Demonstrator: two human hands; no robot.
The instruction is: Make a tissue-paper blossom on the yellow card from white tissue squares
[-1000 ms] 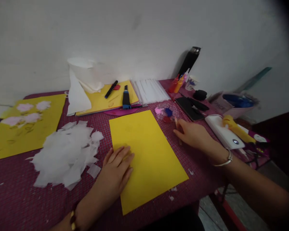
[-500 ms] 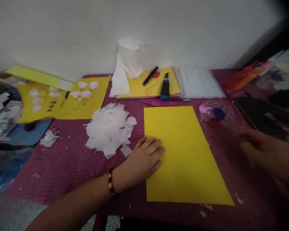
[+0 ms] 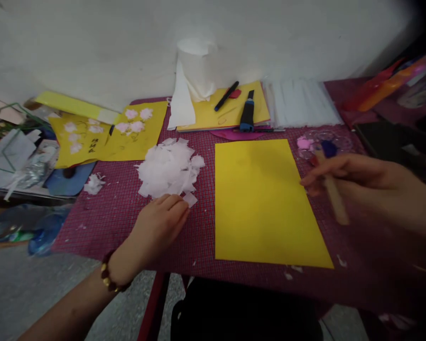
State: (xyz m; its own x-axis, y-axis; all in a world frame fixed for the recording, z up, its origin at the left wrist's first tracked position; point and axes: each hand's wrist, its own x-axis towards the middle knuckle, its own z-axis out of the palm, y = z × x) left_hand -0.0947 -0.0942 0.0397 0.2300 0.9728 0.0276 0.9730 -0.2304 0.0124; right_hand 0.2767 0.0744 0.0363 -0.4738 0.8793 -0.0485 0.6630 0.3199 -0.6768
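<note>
A blank sheet of yellow paper (image 3: 262, 208) lies flat in front of me. To its left is a pile of torn white tissue pieces (image 3: 170, 166). My left hand (image 3: 165, 218), with a beaded bracelet on the wrist, is at the pile's near edge, next to a loose white square (image 3: 190, 200). Its fingers are curled and together; whatever lies under the fingertips is hidden. Over the sheet's right edge, my right hand (image 3: 369, 184) grips a flat wooden stick (image 3: 335, 199), slanted between thumb and fingers. Just beyond it sits a clear plastic palette (image 3: 307, 143) with pink and dark blue paint.
Behind are a paper roll (image 3: 199, 66), a black pen (image 3: 226, 96) and a blue-black cutter (image 3: 247, 114) on stacked yellow paper. Plastic sleeves (image 3: 303, 102) lie right of them. Yellow sheets with pink blossoms (image 3: 128, 137) lie at back left. A bottle (image 3: 48, 232) is below the table's left side.
My left hand has left the yellow sheet and moved left to the tissue pile. My right hand has come in from the right, the wooden stick now plainly visible in it. The view has shifted slightly.
</note>
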